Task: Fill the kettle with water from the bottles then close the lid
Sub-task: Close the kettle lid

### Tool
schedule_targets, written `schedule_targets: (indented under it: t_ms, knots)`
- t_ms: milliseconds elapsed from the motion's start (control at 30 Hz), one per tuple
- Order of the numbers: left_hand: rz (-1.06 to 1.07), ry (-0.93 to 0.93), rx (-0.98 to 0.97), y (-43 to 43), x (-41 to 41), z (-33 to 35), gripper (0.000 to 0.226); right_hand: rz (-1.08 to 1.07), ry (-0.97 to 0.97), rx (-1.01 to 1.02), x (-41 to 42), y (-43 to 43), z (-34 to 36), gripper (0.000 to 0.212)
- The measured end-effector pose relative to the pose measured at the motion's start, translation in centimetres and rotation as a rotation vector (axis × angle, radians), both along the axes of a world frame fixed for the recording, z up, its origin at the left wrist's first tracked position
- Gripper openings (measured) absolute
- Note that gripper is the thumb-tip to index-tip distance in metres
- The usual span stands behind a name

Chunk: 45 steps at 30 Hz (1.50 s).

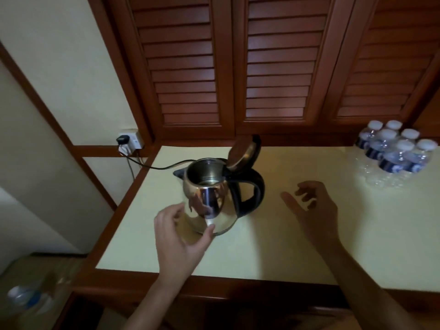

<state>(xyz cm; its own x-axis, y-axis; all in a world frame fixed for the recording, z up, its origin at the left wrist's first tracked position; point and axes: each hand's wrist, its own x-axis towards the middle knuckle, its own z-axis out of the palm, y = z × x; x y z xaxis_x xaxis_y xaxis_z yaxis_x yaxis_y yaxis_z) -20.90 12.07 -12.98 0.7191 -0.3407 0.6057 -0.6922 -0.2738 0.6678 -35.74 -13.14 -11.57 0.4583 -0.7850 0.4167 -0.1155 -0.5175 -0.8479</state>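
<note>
We are standing at a cream-topped table (273, 253) with the steel electric kettle (209, 206) sitting upright near its left middle, its lid (241, 151) tipped up and back so the mouth is gaping open. Our left hand (176, 236) is cupping half open at the kettle's near left side, the thumb (210, 228) lying against the lower wall; we cannot tell whether the fingers are touching. Our right hand (314, 208) is hovering over bare tabletop to the right of the black handle (254, 189), fingers loosely curled and holding nothing. The shrink-wrapped pack of water bottles (395, 153) is sitting at the far right corner, well apart from both hands. A black cord (162, 166) is running from behind the kettle to the wall socket (132, 140). Louvred wooden doors (273, 67) are backing the table. A blurred bottle (26, 297) is lying low to the left.
</note>
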Motion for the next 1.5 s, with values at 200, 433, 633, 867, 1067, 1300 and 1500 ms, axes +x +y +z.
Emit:
schedule_targets:
  t_ms: [200,433,633,867,1067,1300,1500]
  knots:
    - [-0.29,0.409,0.03,1.1,4.9,-0.8,0.104,0.257,-0.156,0.124,4.2,4.9,5.3,0.071]
    - [-0.485,0.447,-0.03,0.1,6.2,-1.1,0.087,0.34,-0.207,0.242,7.2,6.6,8.7,0.062]
    - [-0.439,0.432,0.005,0.0,6.9,-1.6,0.094,0.471,-0.126,0.31,8.1,5.7,10.5,0.072]
    - [-0.404,0.458,0.013,-0.1,6.7,-1.7,0.098,0.469,0.244,-0.071,11.8,7.2,12.7,0.069]
    - [-0.385,0.467,0.027,-0.1,6.6,-1.7,0.104,0.337,0.607,-0.502,13.7,8.1,11.2,0.087]
    - [-0.372,0.466,0.053,-0.2,6.6,-1.9,0.108,0.306,0.695,-0.659,13.7,8.1,10.6,0.083]
    - [-0.362,0.465,0.067,-0.1,6.7,-1.9,0.107,0.318,0.653,-0.717,13.9,8.3,10.4,0.066]
